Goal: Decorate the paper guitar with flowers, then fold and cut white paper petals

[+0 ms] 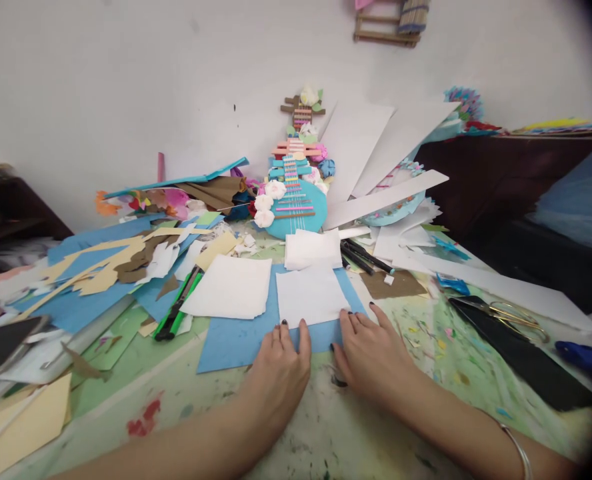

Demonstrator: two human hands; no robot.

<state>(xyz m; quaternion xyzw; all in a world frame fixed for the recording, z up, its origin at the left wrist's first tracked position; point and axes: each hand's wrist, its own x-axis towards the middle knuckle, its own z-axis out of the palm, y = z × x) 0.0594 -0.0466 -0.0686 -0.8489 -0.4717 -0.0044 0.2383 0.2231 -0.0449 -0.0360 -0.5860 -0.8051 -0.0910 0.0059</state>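
Observation:
A white paper square (312,295) lies on a sheet of blue paper (229,343) in front of me. My left hand (282,357) rests at its lower left edge, fingers stretched out and fingertips on the paper. At the lower right corner my right hand (371,347) lies with its fingers spread, the fingertips touching the sheet's edge. Left of the square sits a stack of white paper squares (231,287). Behind it is a folded wad of white tissue (313,249).
A green box cutter (180,303) lies left of the stack. Several black markers (363,257) lie behind my right hand. Gold scissors (513,317) rest across a black strip (521,360) at right. A blue paper guitar (301,207) stands at the back; paper scraps (106,263) crowd the left.

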